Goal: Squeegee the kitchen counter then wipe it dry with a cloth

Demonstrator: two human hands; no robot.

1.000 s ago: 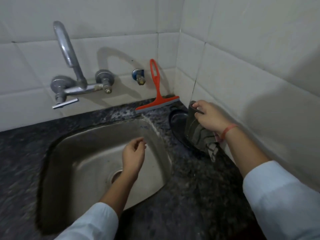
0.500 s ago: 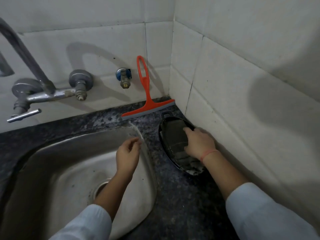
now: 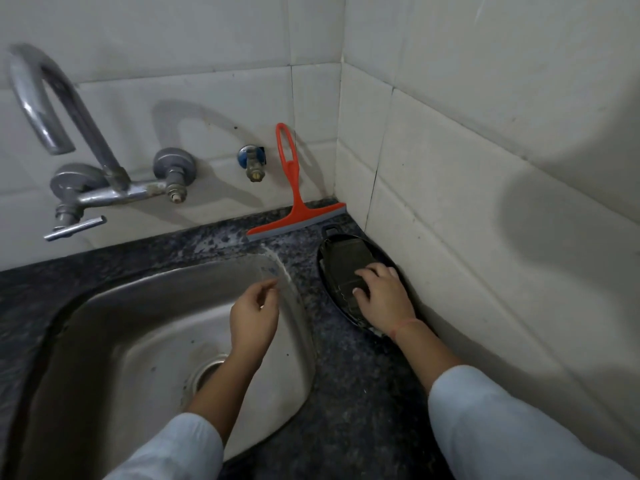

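the orange plastic squeegee with the grey rubber blade (image 3: 296, 216) stood at about 12 o'clock, blade down on the dark speckled granite counter (image 3: 360, 382), its looped handle leaning back against the white tiled wall (image 3: 214, 98), nobody touching it. just right of the blade, around 1 o'clock, a black oval tray (image 3: 327, 282) sat tucked into the corner against the side wall, with a dark folded cloth (image 3: 346, 259) lying in it. the right hand (image 3: 384, 296) lay palm down on that cloth, fingers spread flat over it, pressing rather than gripping as far as i could see. a thin red thread band (image 3: 403, 325) was on that wrist.

the left hand (image 3: 254, 315) hovered over the right edge of the stainless steel sink (image 3: 114, 327), fingers loosely curled with thumb and forefinger nearly pinched, holding nothing. at 10 o'clock, the chrome wall-mounted tap (image 3: 86, 168) arched over the basin, and a small blue-capped valve (image 3: 252, 161) stuck out of the wall just left of the squeegee handle. both arms wore white sleeves (image 3: 502, 431).
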